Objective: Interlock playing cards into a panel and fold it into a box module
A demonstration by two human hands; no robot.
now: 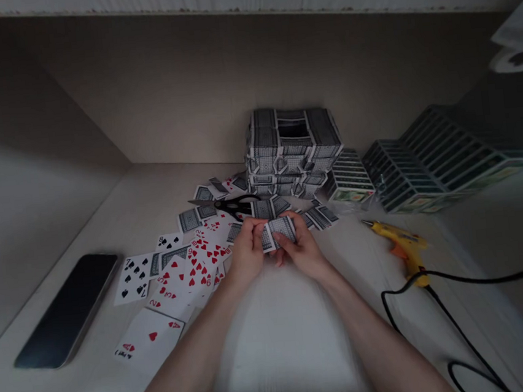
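Where both hands [249, 249] [305, 250] cover it, the card [284, 225] is hidden.

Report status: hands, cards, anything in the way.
Left hand and right hand pinching patterned card. Scissors just beyond, among loose cards. Glue gun apart, to right.

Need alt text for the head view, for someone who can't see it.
A person's left hand and right hand hold a patterned card before a boxlike card structure. Scissors, loose playing cards and a phone lie leftward; a yellow glue gun lies to the right.
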